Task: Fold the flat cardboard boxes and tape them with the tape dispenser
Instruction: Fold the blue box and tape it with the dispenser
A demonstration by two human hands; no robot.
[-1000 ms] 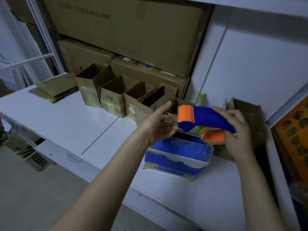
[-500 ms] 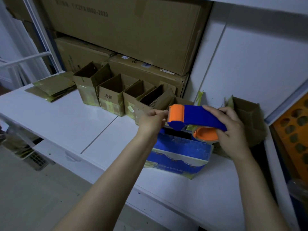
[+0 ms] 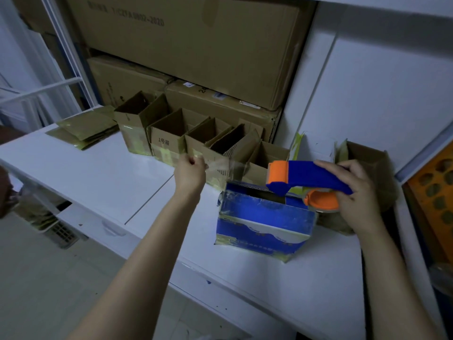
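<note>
2 hands stretch tape (image 3: 220,165) above the blue box (image 3: 264,217): left hand (image 3: 190,171) pinches its flimsy, probably sticky end; right hand (image 3: 358,192) grips the likely light tape dispenser (image 3: 306,177) by its handle.

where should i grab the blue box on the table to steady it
Probably its left end wall at the open top rim, coming from the left: the blue box stands upright with its top open, and the right hand holds the tape dispenser over its right end.

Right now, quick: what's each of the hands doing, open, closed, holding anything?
Left hand: closed, pinching the free end of the clear tape drawn out of the dispenser.
Right hand: closed, gripping the tape dispenser.
</note>
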